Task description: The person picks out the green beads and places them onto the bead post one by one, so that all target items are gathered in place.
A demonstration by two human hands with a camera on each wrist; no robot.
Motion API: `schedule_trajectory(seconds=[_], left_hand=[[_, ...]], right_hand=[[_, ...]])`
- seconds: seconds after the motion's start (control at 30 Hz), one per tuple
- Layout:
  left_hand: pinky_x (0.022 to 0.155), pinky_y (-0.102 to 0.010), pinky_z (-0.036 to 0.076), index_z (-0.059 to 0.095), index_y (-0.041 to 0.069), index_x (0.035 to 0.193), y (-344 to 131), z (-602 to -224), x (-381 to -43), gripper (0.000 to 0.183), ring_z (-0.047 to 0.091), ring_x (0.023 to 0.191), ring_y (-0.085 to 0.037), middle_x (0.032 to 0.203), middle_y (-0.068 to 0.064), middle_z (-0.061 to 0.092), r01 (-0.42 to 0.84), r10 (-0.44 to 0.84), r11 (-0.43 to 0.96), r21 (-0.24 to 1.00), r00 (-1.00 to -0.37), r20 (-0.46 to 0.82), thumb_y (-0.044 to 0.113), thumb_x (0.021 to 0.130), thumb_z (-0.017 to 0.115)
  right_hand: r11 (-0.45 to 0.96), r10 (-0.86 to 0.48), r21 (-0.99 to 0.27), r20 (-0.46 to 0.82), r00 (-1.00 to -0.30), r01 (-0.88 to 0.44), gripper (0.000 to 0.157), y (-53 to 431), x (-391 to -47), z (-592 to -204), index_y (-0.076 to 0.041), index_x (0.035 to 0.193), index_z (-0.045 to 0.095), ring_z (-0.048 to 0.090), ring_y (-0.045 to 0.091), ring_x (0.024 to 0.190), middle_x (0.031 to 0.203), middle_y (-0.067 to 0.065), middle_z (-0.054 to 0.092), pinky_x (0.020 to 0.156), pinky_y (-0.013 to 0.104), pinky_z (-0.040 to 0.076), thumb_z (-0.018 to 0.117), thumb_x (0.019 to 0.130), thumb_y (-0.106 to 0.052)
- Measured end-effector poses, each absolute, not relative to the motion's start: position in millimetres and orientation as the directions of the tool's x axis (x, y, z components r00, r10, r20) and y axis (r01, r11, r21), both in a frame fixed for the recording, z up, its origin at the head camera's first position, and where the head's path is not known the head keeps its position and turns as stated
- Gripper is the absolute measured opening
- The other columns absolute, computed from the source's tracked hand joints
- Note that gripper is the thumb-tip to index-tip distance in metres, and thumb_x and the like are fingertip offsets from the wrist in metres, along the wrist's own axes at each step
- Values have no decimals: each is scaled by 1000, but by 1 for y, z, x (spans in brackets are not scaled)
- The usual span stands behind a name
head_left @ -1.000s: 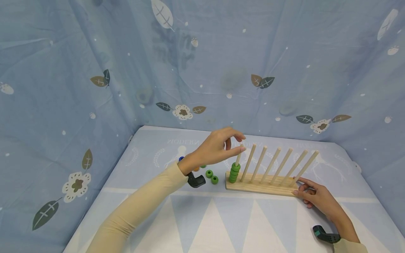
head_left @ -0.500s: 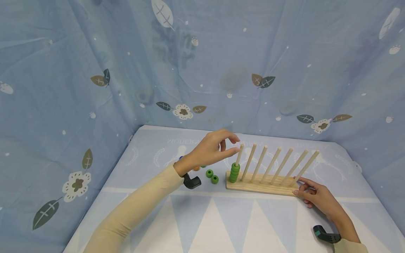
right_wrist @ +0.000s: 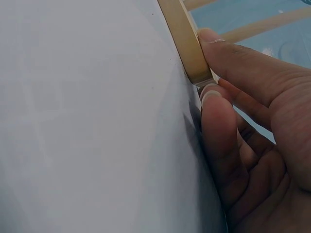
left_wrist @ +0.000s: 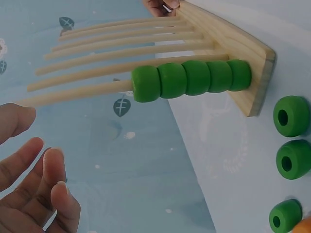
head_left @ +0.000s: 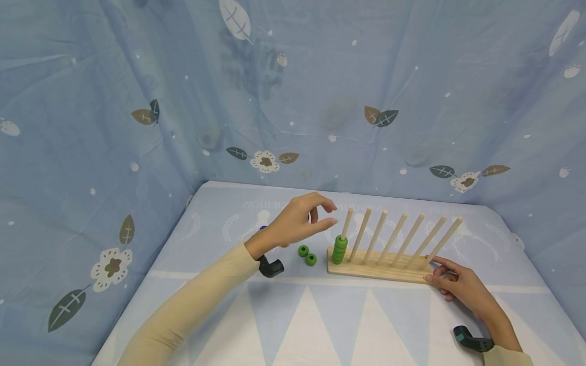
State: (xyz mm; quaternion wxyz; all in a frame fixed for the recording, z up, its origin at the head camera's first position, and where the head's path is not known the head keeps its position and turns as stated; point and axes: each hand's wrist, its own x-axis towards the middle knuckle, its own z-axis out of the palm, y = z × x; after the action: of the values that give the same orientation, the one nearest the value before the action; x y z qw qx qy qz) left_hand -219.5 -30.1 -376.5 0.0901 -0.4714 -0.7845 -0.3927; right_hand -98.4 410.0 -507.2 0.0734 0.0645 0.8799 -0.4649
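A wooden peg rack (head_left: pixel 375 271) stands on the table, its row of upright pegs rising from a long base. Several green beads (head_left: pixel 340 249) are stacked on its leftmost peg, down to the base. My left hand (head_left: pixel 296 218) hovers just left of that peg's top, thumb and fingers apart and bent, holding nothing. In the left wrist view, its thumb (left_wrist: pixel 17 121) appears beside the peg's tip. With thumb and fingers, my right hand (head_left: pixel 467 288) grips the right end of the base; the right wrist view shows the thumb on the base's corner (right_wrist: pixel 192 53).
Two loose green beads (head_left: pixel 311 260) lie left of the base. Beyond them, partly behind the left wrist, are an orange bead (head_left: pixel 284 245) and a blue bead (head_left: pixel 263 227). Another green bead (left_wrist: pixel 285 216) shows in the left wrist view. Patterned blue cloth surrounds the table.
My left hand has drawn back leftward and slightly down, away from the leftmost peg's top. The right hand and the rack keep their places, and the bead stack looks the same.
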Motion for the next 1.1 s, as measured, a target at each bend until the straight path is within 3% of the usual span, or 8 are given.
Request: schedule_trajectory(seconds=[0.87, 1.1], left_hand=[[63, -27, 46, 70, 10, 118, -52, -402, -222, 25, 54, 65, -6, 110, -5, 70, 776, 646, 305, 552, -594, 479, 23, 97, 75], [66, -28, 48, 70, 11, 118, -59, -407, -222, 27, 55, 66, -5, 109, -1, 69, 766, 646, 338, 547, -611, 457, 24, 96, 77]], right_hand=[[536, 19, -832, -160, -987, 145, 78, 412, -97, -506, 4, 154, 37, 53, 13, 64, 101, 8, 58, 56, 32, 54, 75, 96, -31], [538, 28, -830, -158, -987, 149, 79, 412, -97, -507, 4, 154, 37, 53, 14, 63, 101, 8, 58, 55, 32, 54, 76, 96, -32]])
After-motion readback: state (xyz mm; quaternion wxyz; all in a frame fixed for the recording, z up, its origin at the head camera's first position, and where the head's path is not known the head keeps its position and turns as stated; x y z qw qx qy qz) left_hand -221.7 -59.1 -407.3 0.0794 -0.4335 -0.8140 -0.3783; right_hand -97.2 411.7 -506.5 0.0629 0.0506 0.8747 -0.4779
